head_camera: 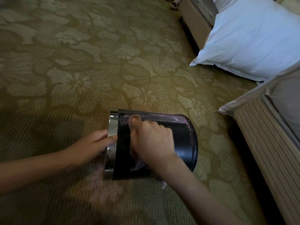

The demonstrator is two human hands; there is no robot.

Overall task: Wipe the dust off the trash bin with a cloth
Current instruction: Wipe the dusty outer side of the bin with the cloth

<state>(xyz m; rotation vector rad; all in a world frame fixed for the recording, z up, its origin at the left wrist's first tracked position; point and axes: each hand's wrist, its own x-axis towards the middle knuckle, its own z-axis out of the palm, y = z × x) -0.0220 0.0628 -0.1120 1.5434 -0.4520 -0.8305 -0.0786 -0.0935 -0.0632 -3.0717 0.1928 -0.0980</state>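
Trash bin (183, 140) on its side, black with dusty streaks, left hand (95, 143) gripping chrome rim (112, 120), right hand (152, 142) clutching cloth (138, 165)

trash bin (183, 143) on its side on carpet (81, 70), pillow (251, 38) behind to right

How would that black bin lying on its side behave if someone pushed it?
The bin is round and lies on its side, so it would probably roll; the left hand holding its shiny rim seems to steady it. The carpet should slow it. Its walls look stiff under the right hand pressing the cloth.
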